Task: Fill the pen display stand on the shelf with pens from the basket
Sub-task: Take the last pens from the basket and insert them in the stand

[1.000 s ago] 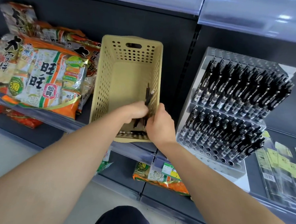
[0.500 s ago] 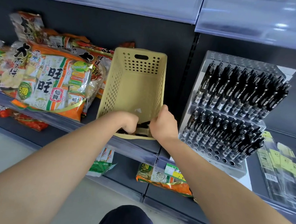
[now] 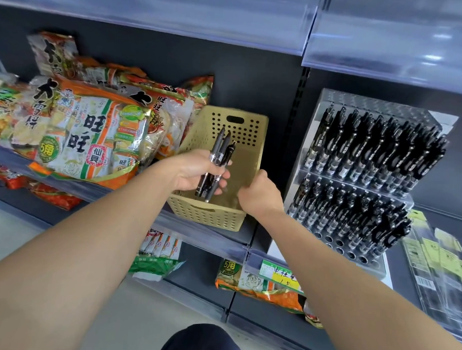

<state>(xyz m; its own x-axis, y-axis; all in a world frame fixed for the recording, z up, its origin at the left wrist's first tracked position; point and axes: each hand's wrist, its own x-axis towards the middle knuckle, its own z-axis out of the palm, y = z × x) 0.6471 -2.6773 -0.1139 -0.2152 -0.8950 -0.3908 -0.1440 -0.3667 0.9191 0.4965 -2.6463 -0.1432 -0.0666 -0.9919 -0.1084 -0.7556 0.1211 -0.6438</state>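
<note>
A bundle of black click pens [image 3: 217,162] is held over the basket, left of the pen stand.

The left hand [image 3: 194,173] has its fingers and thumb curled round the middle of the bundle, with the pens standing steeply and leaning a little to the right, above the inside of the beige perforated plastic basket [image 3: 206,215]. The right hand [image 3: 261,195] grips the basket's right rim, fingers bent over the edge. The basket sits on the dark grey metal shelf [image 3: 202,236], its near end at the shelf's front edge. Just to its right stands the clear acrylic tiered pen display stand [image 3: 383,105], two tiers packed with black pens [image 3: 373,144], while round holes along its front row stand open. Orange-and-white snack bags [image 3: 87,135] are piled against the basket's left side.
</note>
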